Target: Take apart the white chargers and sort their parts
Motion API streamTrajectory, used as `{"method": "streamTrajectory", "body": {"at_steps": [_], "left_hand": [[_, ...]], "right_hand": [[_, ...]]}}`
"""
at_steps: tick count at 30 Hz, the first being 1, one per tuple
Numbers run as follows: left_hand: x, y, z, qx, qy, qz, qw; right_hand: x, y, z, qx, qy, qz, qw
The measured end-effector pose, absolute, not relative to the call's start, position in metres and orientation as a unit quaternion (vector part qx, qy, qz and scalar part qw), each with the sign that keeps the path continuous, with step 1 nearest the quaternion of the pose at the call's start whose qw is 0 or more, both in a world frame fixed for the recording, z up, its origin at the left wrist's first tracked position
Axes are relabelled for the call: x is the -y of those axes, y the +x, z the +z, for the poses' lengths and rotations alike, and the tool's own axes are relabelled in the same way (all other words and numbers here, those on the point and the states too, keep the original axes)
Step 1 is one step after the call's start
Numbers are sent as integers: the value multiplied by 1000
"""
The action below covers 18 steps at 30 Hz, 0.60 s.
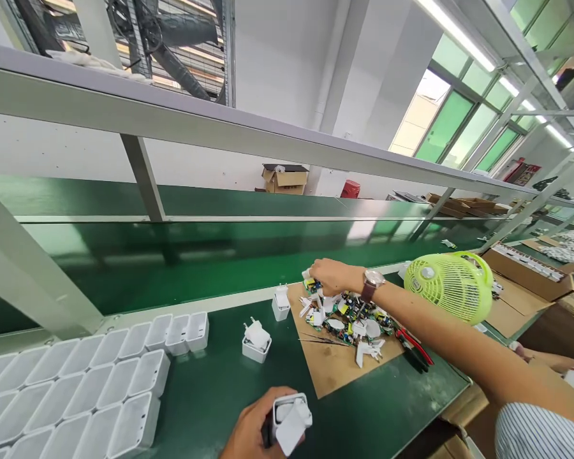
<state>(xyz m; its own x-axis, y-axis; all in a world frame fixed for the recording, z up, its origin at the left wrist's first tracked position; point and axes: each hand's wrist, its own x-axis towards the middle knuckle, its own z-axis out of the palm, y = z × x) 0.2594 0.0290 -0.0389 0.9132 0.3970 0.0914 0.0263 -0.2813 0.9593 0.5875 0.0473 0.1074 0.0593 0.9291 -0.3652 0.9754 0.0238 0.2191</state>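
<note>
My left hand is wrapped round a white plastic charger housing; white pieces stick out of its open top. My right hand, with a watch on its wrist, is stretched out over the far left of a loose heap of circuit boards and white plastic parts. Its fingers are bent together, and a small white part shows at their tips. Between the hands stand two more white housings, a nearer one with loose pieces on top and a farther one.
Rows of open white housings fill the left of the green bench. The heap lies on a cardboard sheet, with red-handled pliers on its right. Behind them stands a lime-green fan. Another person's arm appears at far right.
</note>
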Motion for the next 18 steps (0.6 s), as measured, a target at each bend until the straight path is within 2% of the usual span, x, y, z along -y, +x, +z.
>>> {"method": "streamTrajectory", "body": {"at_steps": [4, 7, 13, 18], "left_hand": [[-26, 263, -28, -148, 791, 174, 567], [-26, 263, -28, -164, 793, 180, 558], [-34, 257, -43, -193, 799, 202, 533], [-38, 261, -48, -203, 818, 191, 504]], "right_hand": [[-8, 565, 104, -724, 655, -67, 205], [18, 559, 111, -729, 660, -64, 170], [121, 593, 134, -578, 810, -32, 96], [214, 613, 87, -442, 889, -80, 86]]}}
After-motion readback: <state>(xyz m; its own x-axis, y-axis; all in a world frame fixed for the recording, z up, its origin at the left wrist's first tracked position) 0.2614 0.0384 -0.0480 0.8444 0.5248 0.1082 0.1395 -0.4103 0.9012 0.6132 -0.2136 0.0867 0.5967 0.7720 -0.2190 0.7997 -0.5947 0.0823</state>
